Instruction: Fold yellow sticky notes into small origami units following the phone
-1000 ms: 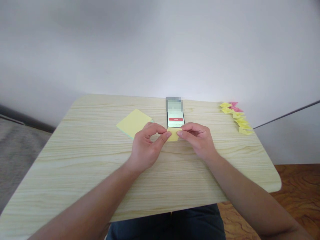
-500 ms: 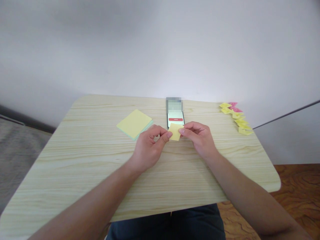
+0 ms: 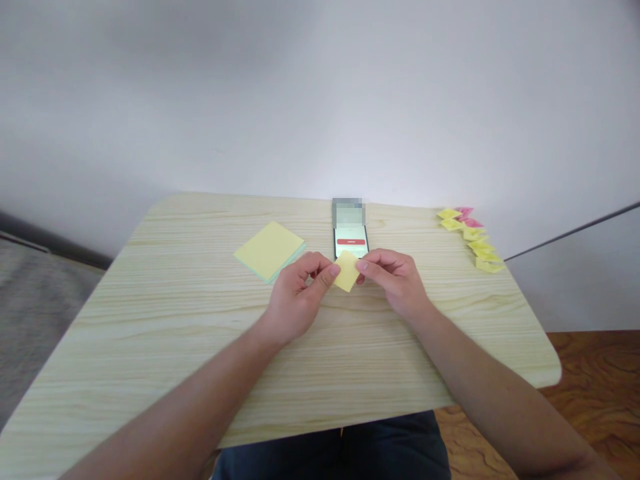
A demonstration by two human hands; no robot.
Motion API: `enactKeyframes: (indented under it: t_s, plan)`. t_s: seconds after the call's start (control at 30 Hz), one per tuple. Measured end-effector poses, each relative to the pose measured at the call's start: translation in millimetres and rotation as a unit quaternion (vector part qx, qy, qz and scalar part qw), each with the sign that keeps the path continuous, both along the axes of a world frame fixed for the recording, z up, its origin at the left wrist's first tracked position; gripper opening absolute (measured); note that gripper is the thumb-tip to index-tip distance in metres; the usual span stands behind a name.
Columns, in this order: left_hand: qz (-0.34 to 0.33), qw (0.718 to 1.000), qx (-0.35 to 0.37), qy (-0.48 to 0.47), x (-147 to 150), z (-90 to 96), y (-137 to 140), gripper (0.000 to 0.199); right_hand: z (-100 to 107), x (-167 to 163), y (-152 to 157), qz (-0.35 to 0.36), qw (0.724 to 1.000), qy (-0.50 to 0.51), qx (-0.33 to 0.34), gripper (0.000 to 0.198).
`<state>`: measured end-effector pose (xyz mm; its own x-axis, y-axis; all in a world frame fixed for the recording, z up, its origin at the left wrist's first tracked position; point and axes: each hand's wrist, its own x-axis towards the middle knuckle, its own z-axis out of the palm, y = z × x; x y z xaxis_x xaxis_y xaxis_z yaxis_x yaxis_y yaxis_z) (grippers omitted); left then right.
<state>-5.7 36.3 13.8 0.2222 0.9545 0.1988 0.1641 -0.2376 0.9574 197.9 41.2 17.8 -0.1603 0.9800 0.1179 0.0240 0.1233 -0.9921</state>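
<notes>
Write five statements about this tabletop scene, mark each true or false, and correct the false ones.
1. A black-edged phone with a lit screen is on the pale wood-grain table. True.
2. One hand is holding the phone. False: the left hand and the right hand both pinch a small yellow square of paper.
3. A flat four-cornered paper pile, yellow on top with light green showing beneath, lies left of the phone. True.
4. Every folded paper shape at the table's right is yellow. False: pink folded paper lies among the yellow folded paper shapes.
5. The phone's screen shows a red bar. True.
</notes>
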Motion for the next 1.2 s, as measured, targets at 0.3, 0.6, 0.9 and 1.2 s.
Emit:
enactKeyframes:
  t_s: [0.3,0.6,0.9,1.2]
  plan:
    - [0.023,1.0,0.002,-0.014,0,-5.0,0,0.032,0,2,-3,0.065,0.997,-0.027,-0.028,0.018]
    - [-0.059,0.998,-0.027,-0.008,2,5.4,-1,0.031,1,2,-2,0.065,0.998,-0.023,-0.017,0.017]
    - [-0.033,0.997,-0.057,-0.046,3,3.6,-1,0.034,-1,4,-3,0.058,0.998,-0.018,-0.005,0.022]
    - [0.015,0.995,-0.058,-0.075,2,-1.6,3,0.038,1,1,-2,0.057,0.998,-0.033,-0.001,0.029]
